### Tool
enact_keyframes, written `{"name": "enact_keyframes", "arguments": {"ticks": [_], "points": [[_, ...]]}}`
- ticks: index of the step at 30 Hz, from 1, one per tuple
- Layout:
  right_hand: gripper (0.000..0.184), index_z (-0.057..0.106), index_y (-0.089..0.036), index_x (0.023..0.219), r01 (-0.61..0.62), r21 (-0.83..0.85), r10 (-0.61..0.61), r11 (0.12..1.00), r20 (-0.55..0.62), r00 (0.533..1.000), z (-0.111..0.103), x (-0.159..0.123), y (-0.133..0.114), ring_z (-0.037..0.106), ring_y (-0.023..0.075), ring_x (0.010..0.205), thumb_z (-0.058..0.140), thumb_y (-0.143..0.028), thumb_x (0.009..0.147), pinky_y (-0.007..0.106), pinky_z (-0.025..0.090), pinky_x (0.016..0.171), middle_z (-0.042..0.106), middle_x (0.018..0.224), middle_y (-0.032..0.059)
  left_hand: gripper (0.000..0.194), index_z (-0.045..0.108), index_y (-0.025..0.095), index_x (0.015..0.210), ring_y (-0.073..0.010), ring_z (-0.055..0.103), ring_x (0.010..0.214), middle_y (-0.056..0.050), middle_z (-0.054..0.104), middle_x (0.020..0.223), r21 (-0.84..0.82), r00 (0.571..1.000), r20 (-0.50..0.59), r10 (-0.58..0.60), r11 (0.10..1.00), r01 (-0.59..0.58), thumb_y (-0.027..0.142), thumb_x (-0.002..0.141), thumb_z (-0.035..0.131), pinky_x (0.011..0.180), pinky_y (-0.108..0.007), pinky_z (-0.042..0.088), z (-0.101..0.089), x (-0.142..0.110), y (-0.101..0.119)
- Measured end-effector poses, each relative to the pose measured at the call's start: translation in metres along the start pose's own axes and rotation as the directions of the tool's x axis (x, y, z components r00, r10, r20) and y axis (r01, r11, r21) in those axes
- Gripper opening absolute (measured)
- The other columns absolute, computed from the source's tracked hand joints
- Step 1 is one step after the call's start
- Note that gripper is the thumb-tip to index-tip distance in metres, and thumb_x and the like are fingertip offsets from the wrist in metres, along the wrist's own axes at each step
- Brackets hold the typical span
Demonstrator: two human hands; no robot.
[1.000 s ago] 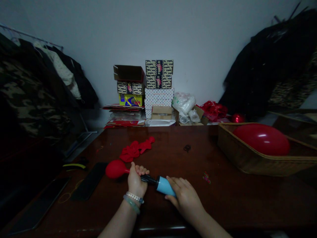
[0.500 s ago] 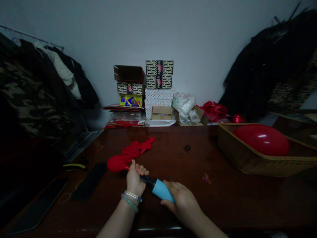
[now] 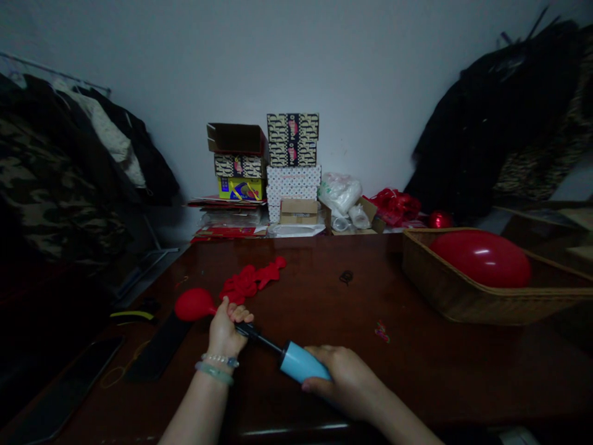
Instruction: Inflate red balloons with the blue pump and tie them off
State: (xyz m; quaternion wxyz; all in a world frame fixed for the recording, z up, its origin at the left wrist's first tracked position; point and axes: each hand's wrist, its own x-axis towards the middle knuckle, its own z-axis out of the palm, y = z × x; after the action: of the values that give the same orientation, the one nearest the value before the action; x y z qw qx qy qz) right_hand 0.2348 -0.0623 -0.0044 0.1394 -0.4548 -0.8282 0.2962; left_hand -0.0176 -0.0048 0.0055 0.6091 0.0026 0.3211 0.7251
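My left hand [image 3: 227, 330] is closed around the neck of a small, partly inflated red balloon [image 3: 194, 304] and the black nozzle end of a balloon pump. The balloon points to the left. My right hand [image 3: 345, 377] is wrapped around the light blue barrel of the balloon pump [image 3: 303, 363]. A thin dark rod shows between the barrel and the black end. Just beyond my left hand, a pile of limp red balloons [image 3: 245, 281] lies on the table.
On the right, a wicker basket [image 3: 456, 306] holds a large red balloon [image 3: 482, 259]. Dark hair ties [image 3: 346, 277] and small colourful bands [image 3: 382, 332] lie on the table [image 3: 315, 296]. A dark phone-like slab [image 3: 69, 389] is at left. Stacked boxes [image 3: 293, 139] stand behind.
My left hand has moved left with the balloon and nozzle end, away from my right hand. The pump's rod now shows longer between them. The view has shifted slightly.
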Motion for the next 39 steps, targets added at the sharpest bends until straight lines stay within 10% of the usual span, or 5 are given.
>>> {"name": "enact_keyframes", "arguments": {"ticks": [30,39], "points": [[0.042,0.064,-0.028,0.121,0.059,0.234,-0.036,0.970,-0.101,0.994,0.019,0.006,-0.006,0.065,0.0227,0.090,0.061,-0.046,0.084,0.028,0.046,0.082,0.071,0.106,0.0027,0.051,0.023,0.020,0.054,-0.0047,0.024,0.035,0.009,0.020,0.045,-0.010,0.972,0.227,-0.058,0.998,0.062,0.035,0.088,0.059,0.040,-0.020,0.024,0.005,-0.017,-0.038],[0.038,0.067,-0.027,0.114,0.031,0.217,-0.032,0.976,-0.001,0.999,0.012,0.007,-0.005,0.065,0.0212,0.090,0.066,-0.044,0.080,0.024,0.043,0.080,0.072,0.104,0.0019,0.046,0.029,0.019,0.055,-0.0049,0.027,0.033,0.008,0.026,0.042,0.013,0.991,0.121,-0.052,0.999,0.051,0.033,0.092,0.053,0.038,-0.020,0.025,0.002,-0.006,-0.027]]}}
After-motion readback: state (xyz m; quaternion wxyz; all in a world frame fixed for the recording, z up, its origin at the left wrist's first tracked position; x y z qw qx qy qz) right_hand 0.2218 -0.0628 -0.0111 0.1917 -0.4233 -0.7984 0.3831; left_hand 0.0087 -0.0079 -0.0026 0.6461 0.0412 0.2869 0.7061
